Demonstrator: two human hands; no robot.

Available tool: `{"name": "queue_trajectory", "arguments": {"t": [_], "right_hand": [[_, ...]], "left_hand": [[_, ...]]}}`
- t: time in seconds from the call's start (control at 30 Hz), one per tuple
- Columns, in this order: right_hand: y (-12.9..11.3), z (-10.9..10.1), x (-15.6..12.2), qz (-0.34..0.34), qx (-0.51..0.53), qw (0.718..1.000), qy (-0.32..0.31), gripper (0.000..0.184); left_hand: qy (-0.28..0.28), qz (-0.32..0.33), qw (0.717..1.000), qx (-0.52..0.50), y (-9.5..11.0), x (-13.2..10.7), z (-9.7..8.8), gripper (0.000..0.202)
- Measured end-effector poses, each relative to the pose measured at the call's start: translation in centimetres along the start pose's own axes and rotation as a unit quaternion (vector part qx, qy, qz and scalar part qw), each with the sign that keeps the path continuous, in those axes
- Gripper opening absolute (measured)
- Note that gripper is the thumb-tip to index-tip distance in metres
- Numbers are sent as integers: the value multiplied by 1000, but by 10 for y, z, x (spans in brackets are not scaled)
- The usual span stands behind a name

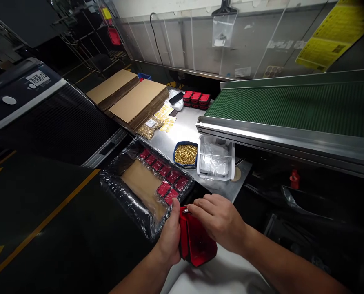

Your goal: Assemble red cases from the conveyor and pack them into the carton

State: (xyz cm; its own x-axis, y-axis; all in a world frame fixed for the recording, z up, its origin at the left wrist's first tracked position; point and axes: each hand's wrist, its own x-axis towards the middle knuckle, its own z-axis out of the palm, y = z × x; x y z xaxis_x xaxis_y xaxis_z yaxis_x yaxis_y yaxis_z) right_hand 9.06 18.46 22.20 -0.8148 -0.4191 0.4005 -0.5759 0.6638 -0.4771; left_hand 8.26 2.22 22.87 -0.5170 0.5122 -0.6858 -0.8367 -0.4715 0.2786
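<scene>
A red pouch (197, 245) sits low in the middle of the view, held between both hands. My left hand (169, 237) wraps round its left side with the thumb on its top edge. My right hand (218, 218) is closed in a pinch at the pouch's top left corner, on a small metal part (185, 210). Just left of the hands lies a plastic-lined box (129, 200) with a row of red pouches (165, 175) along its right side and brown card on its bottom.
A blue bin of small brass parts (185, 154) and a clear plastic bin (215, 157) stand on the steel table. Further back lie stacked flat cardboard (136, 100), more red pouches (196, 99) and a bag of brass parts (148, 128). A green conveyor (292, 108) runs on the right.
</scene>
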Motion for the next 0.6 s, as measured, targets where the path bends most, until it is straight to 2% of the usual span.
{"name": "queue_trajectory", "arguments": {"t": [0.1, 0.2, 0.27, 0.37, 0.43, 0.47, 0.5, 0.57, 0.6], "right_hand": [[1, -4, -8, 54, 78, 994, 62, 24], [-7, -10, -21, 123, 185, 968, 118, 32], [-15, -9, -30, 111, 236, 957, 123, 35], [-26, 0, -39, 54, 269, 951, 146, 30], [-29, 10, -38, 89, 296, 934, 178, 21], [-28, 14, -36, 146, 331, 911, 199, 18], [-27, 17, -32, 218, 377, 872, 221, 19], [-21, 21, -23, 355, 477, 762, 258, 28], [-18, 21, -19, 403, 518, 705, 268, 32]], "left_hand": [[-12, -22, 1000, 7, 0, 0, -1, 62], [13, -36, 999, 0, 2, -1, 0, 69], [21, -34, 999, -15, 4, -1, 3, 68], [-4, -45, 998, -46, 4, 0, 8, 65], [9, -60, 998, -37, 2, 4, 9, 65], [39, -51, 998, -14, 0, 7, 7, 64], [83, -25, 996, 22, -3, 9, 5, 63], [171, 76, 974, 128, -6, 11, -1, 61], [196, 140, 950, 199, -7, 10, -4, 57]]}}
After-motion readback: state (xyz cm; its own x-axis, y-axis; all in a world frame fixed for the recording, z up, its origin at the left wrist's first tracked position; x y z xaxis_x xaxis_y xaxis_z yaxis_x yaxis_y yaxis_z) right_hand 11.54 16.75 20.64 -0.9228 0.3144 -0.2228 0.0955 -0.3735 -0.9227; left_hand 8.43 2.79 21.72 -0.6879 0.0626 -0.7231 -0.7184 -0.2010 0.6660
